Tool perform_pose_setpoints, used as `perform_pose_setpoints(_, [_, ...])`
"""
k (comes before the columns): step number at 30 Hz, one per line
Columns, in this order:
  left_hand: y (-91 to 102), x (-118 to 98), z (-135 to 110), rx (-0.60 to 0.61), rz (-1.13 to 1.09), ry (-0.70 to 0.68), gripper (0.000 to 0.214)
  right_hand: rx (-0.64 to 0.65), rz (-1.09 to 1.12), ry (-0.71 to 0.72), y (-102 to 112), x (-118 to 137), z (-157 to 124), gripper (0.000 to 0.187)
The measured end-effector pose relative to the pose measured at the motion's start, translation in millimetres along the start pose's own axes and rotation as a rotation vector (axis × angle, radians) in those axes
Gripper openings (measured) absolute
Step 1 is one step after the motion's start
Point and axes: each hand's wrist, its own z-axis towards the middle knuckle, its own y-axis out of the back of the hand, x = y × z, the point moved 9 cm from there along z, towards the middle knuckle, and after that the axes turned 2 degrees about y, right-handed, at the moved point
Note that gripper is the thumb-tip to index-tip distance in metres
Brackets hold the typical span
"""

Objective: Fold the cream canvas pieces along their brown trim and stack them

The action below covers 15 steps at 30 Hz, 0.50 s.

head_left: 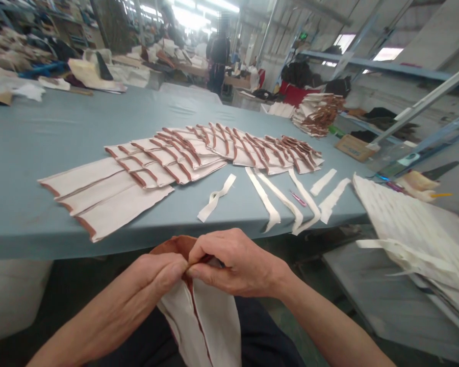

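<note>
A cream fabric piece with a brown reverse side (218, 316) hangs over my lap, with a dark seam running down its middle. My left hand (158, 278) pinches its top edge beside that seam. Close against it, my right hand (229, 262) grips the same edge between thumb and fingers. The fingertips of both hands nearly meet at the seam, and the exact spot they pinch is partly hidden. Brown material (176, 245) curls up behind the fingers. On the table just beyond lie overlapping rows of similar cream pieces with brown edges (145, 163).
Several white fabric strips (265, 199) lie along the front of the blue-green table (72, 120), with a small pink tool (298, 198) among them. At right, more strips rest on a pale board (398, 219). A brown-and-cream stack (319, 114) stands farther back. Behind the table stands a person (218, 56).
</note>
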Motion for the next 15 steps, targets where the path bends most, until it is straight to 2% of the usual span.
perform_pose_setpoints(3, [-8.0,-3.2,-0.7,0.06,0.003,-0.028,0.034,0.046,0.049,-0.011,-2.8,-0.9,-2.0,0.013])
perform_pose_setpoints(6, [-19.6,-20.4,7.0,0.161,0.053,-0.164,0.041,0.096,0.05,-0.016,-5.8,-3.3,-5.4,0.01])
perform_pose_setpoints(8, [-21.9,-33.7,11.0,0.16,0.104,-0.296,0.043,0.114,0.026,-0.025,-6.8,-5.7,-7.1,0.01])
perform_pose_setpoints(10, [-19.4,-42.2,13.6,0.119,0.136,-0.387,0.036,0.124,0.003,-0.028,-7.0,-6.6,-7.8,0.011])
perform_pose_setpoints(13, [-18.3,-44.9,15.8,0.134,0.15,-0.41,0.03,0.122,-0.057,-0.016,-4.9,-3.4,-7.4,0.013])
perform_pose_setpoints(15, [-20.1,-42.0,15.4,0.17,0.158,-0.356,0.034,0.114,-0.084,0.005,-3.0,0.9,-7.0,0.013])
